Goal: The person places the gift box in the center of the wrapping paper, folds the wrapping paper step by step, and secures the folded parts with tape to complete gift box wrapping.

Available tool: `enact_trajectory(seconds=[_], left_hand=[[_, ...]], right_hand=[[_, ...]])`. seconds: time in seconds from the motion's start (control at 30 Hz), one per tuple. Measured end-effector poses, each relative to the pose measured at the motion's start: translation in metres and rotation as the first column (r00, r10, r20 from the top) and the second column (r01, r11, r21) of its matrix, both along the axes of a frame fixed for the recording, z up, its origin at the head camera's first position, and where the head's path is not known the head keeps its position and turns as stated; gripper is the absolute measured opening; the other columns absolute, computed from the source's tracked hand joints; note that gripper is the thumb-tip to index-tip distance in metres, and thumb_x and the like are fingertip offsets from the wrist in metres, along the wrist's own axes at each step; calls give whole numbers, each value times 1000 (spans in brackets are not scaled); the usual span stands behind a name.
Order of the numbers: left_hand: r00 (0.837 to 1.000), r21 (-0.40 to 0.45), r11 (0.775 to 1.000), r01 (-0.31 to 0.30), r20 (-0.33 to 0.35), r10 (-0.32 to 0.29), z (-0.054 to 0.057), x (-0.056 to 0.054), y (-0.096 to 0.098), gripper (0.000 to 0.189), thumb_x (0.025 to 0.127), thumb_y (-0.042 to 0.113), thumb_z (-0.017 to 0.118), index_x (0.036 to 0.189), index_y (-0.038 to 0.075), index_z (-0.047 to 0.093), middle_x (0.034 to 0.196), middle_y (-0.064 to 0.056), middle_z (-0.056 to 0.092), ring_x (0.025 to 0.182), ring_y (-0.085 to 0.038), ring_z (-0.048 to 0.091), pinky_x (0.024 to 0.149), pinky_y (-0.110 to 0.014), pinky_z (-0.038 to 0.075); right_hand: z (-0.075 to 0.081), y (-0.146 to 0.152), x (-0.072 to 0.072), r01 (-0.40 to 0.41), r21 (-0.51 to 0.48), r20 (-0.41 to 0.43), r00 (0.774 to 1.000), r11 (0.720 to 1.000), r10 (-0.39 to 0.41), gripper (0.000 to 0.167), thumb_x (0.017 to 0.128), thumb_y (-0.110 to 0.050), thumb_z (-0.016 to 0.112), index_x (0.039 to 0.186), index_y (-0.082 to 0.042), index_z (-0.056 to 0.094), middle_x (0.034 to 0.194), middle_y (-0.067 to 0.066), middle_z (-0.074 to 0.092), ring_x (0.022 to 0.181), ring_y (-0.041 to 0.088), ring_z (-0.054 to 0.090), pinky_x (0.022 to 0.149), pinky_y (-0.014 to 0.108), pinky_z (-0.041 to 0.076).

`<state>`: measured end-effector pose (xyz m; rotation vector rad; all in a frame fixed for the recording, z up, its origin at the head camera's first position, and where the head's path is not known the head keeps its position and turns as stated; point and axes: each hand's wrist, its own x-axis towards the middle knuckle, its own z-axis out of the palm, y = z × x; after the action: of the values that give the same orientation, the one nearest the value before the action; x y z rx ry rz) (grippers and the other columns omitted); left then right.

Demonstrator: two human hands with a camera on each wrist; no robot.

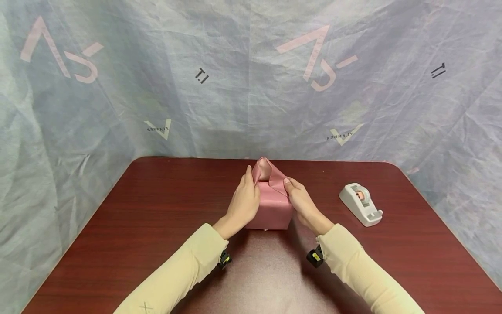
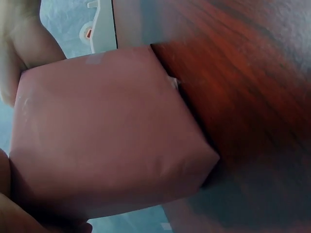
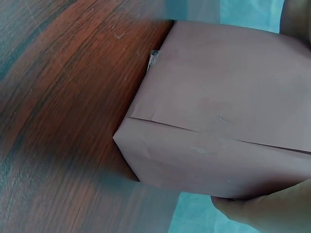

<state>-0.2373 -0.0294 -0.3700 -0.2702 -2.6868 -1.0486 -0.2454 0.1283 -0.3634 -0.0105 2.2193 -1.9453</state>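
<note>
A box wrapped in pink paper (image 1: 273,211) sits on the table between both hands. At its far end the loose wrapping paper (image 1: 277,179) stands up in a folded, peaked opening. My left hand (image 1: 242,201) holds the paper's left side, thumb toward the box and a finger pointing up along the fold. On the other side, my right hand (image 1: 304,203) pinches the paper's right edge, thumb on top. A bit of clear tape (image 3: 153,59) sticks out from the box's bottom edge in the right wrist view. The fingers behind the paper are hidden.
A white tape dispenser (image 1: 361,205) with a roll in it stands on the dark red wooden table (image 1: 164,209), right of the box. Grey printed cloth (image 1: 235,96) hangs behind the table and along its sides.
</note>
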Motion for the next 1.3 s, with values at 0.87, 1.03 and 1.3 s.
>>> enact_trajectory(seconds=[0.87,1.03,1.3], left_hand=[[995,253,963,98,-13,-98,-1,-1,1,48,99,19,32,145,8,25,145,-14,34,132,-28,36,105,-45,32],[990,427,900,82,71,-124,1,-3,-4,45,95,16,45,138,7,37,139,-15,43,127,-28,41,104,-45,34],[944,659,752,-21,261,-203,6,-11,-10,43,85,17,64,124,6,52,117,-13,60,91,-17,59,78,-31,49]], right_hand=[[-2,0,0,16,12,-3,1000,1000,-16,47,101,-23,26,139,4,27,145,19,29,137,28,23,111,44,20],[-2,0,0,21,3,-6,1000,1000,-21,46,101,-22,26,138,4,29,144,19,32,136,28,24,111,44,20],[-1,0,0,15,0,-11,1000,1000,-15,45,101,-21,26,138,5,30,144,20,32,136,29,24,111,44,20]])
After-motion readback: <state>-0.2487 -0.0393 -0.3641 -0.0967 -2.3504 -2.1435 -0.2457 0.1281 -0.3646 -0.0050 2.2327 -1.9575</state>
